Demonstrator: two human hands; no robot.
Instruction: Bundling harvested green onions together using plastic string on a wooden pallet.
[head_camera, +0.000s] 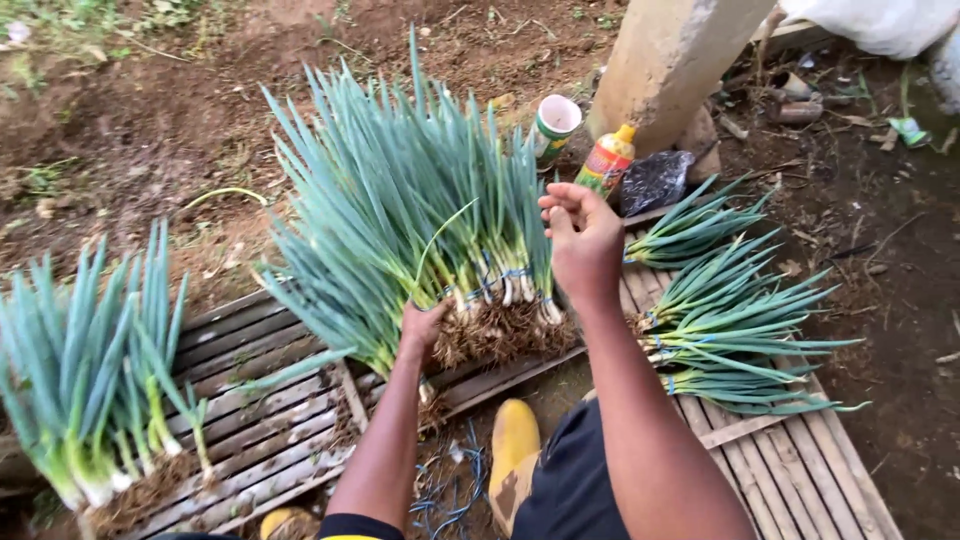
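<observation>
Nearest me, my yellow boot (514, 440) rests on the ground just below the wooden slat pallet (260, 420). On the pallet, my left hand (420, 325) is closed around the root end of a big pile of green onions (420, 230). My right hand (583, 240) is raised above the pallet, fingers curled together; I cannot tell what they pinch. Tied onion bundles (730, 330) lie right of the pallet. Beyond it stand a white cup (555, 122) and a yellow bottle (607, 160).
</observation>
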